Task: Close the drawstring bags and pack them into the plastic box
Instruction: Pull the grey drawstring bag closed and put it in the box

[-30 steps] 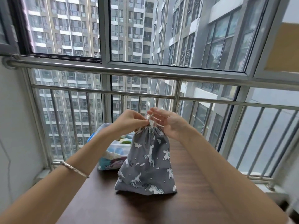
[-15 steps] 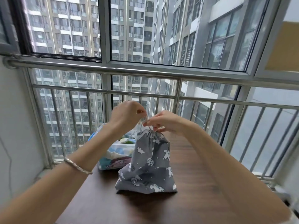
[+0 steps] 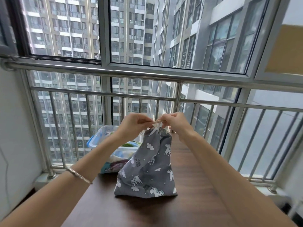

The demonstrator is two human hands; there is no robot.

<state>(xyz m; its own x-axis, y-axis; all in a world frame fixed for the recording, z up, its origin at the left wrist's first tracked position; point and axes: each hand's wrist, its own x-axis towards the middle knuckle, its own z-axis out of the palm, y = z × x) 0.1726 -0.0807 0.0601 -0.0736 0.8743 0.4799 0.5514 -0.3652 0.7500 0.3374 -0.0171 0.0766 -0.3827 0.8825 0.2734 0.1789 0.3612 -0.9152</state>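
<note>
Standing upright on the dark wooden tabletop [image 3: 188,215], the grey unicorn-print drawstring bag [image 3: 147,171] has its neck gathered tight at the top. Both hands meet just above that neck. The left hand [image 3: 133,126] has its fingers curled and pinches the pale drawstring cord [image 3: 155,123] from the left. The right hand [image 3: 176,123] pinches the same cord from the right, so the 2 sets of fingertips nearly touch. The bag's base spreads flat on the wood, near the middle of the tabletop. Just behind and to the left of the bag sits a clear plastic box [image 3: 102,131] with blue edging, touching or almost touching the bag; coloured fabric shows inside it. A thin metal bracelet [image 3: 78,175] circles the left wrist. Beyond the tabletop runs a steel balcony railing [image 3: 147,74].
</note>
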